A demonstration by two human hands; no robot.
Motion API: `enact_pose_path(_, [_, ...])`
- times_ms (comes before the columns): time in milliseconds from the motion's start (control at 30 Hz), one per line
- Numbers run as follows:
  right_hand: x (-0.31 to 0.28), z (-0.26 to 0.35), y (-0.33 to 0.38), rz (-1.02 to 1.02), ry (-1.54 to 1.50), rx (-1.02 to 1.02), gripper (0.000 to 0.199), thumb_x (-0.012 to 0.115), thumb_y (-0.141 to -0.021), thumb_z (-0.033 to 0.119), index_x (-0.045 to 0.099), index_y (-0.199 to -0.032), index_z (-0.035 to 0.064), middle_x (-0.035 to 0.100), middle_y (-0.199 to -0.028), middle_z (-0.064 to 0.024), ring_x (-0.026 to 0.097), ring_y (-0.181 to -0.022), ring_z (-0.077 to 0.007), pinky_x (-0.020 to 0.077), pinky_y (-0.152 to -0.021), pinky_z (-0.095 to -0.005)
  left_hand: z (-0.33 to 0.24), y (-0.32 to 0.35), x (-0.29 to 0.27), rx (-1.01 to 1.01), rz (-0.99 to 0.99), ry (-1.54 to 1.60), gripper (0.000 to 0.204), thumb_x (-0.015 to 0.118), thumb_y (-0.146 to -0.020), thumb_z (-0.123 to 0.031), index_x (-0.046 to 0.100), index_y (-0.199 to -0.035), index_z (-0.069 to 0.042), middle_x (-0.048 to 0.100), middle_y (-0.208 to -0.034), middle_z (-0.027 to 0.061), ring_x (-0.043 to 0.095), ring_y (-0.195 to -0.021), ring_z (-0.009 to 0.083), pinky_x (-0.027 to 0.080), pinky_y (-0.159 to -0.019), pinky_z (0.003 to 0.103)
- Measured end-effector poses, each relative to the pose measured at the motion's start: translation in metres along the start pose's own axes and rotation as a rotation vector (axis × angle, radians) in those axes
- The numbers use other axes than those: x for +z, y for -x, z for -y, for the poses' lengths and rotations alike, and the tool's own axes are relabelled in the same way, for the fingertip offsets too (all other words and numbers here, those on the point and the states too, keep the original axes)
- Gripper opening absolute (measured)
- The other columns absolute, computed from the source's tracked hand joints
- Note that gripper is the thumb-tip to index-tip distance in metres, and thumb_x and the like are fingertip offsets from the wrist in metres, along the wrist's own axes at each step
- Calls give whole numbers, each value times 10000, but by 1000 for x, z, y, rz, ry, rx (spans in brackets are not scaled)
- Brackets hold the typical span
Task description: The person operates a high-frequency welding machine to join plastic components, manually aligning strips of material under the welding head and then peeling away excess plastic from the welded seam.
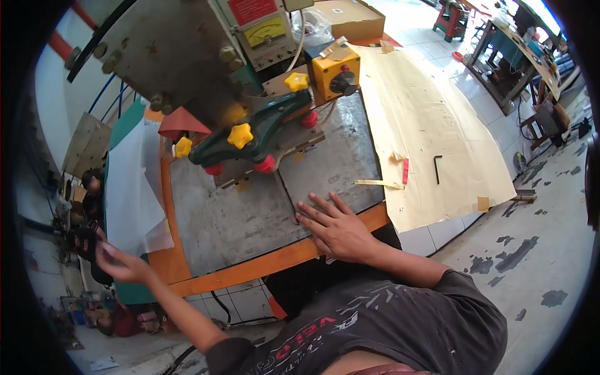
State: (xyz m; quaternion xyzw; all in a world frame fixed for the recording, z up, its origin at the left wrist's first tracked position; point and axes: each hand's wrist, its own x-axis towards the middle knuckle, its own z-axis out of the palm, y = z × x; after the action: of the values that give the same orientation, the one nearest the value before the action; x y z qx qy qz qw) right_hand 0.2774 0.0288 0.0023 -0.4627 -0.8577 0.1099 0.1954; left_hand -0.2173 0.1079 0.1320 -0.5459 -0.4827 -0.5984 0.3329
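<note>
My left hand (125, 265) is stretched out past the left edge of the bench, its fingers bent against a black piece with red print (84, 241), which looks like cloth. My right hand (337, 230) lies flat with fingers spread on a grey metal plate (228, 244), near its front edge. Over the plate stands a press with a dark green, armed frame (250, 153). Yellow star-shaped knobs (240, 135) sit on top of the frame, and red knobs (264, 164) sit below it. A dark line runs across the plate beside my right fingertips.
An orange bench edge (275, 259) borders the plate. White sheets (128, 187) lie at left. On brown paper (437, 112) at right rest a hex key (437, 169), a red strip (405, 170) and a yellow strip (379, 184). Behind stand a yellow control box (337, 70) and a dial meter (265, 32).
</note>
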Motion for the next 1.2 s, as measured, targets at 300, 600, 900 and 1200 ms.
enact_pose_path(300, [8,0,-5,-7,-24,-53,595,629,-983,299,580,-1528,67,470,-1682,-111,329,-1607,-363,208,-1306,-620,-217,168,28,-98,1390,313,562,509,-1070,-212,500,-1606,-42,449,-1681,206,357,-1599,387,222,-1300,596])
enact_pose_path(600, [10,2,-7,-13,12,-48,621,658,-970,286,563,-1541,62,468,-1678,-120,337,-1593,-383,210,-1300,-646,-219,176,73,22,1459,207,630,516,-1032,-180,426,-1635,-19,336,-1746,186,240,-1644,384,168,-1300,671])
enact_pose_path(900, [9,6,-7,-40,-3,-4,576,614,-997,256,565,-1535,56,502,-1647,-139,382,-1572,-374,256,-1298,-602,-203,188,114,60,1306,194,573,458,-1079,-211,437,-1619,-19,363,-1723,204,332,-1590,434,270,-1266,661])
enact_pose_path(1200, [34,-14,-62,-171,129,80,533,565,-1039,278,577,-1531,73,512,-1642,-136,437,-1540,-394,318,-1252,-644,-179,196,142,160,1222,180,552,451,-1100,-282,450,-1617,-88,448,-1678,169,390,-1563,384,323,-1257,619])
